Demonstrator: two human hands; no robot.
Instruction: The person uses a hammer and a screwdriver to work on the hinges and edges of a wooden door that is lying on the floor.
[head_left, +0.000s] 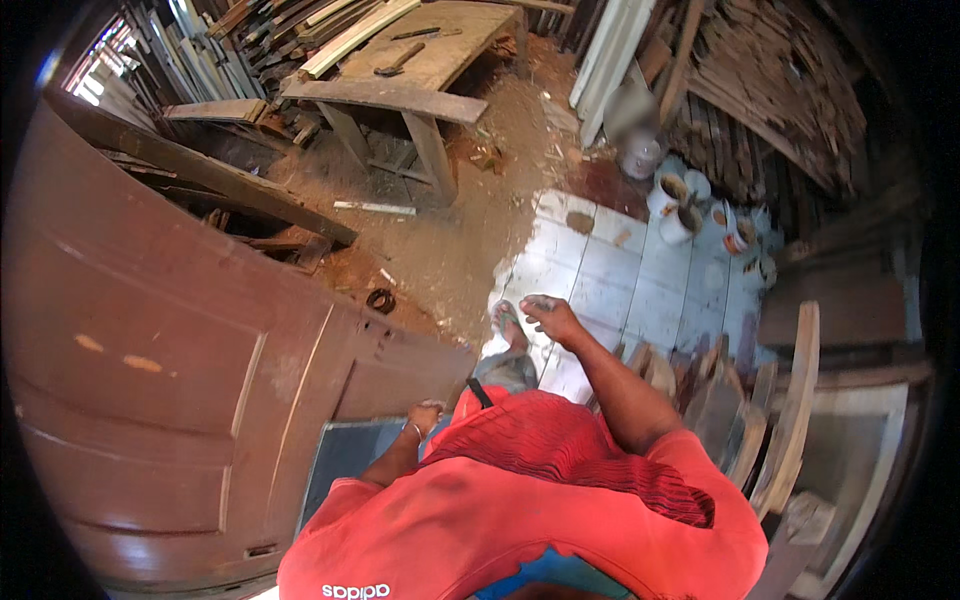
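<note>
My right hand [548, 315] hangs in the air over the white tiled floor, next to my sandalled foot [507, 322]. Its fingers are loosely bent and apart, with nothing seen between them. My left hand [427, 413], with a bangle at the wrist, is low beside my hip, close to the edge of a large brown panelled door [180, 400]. Its fingers are small in view and partly hidden, so I cannot tell whether it touches or holds anything. A dark blue-grey panel [345, 455] shows below my left forearm.
Ahead stands a wooden workbench [450, 40] with a hammer [400, 60] and planks on it. Several paint buckets [680, 222] stand on tiles [610, 270] at the right. Upright timber pieces [790, 410] are close by my right arm. A coil [381, 300] lies on the dirt floor.
</note>
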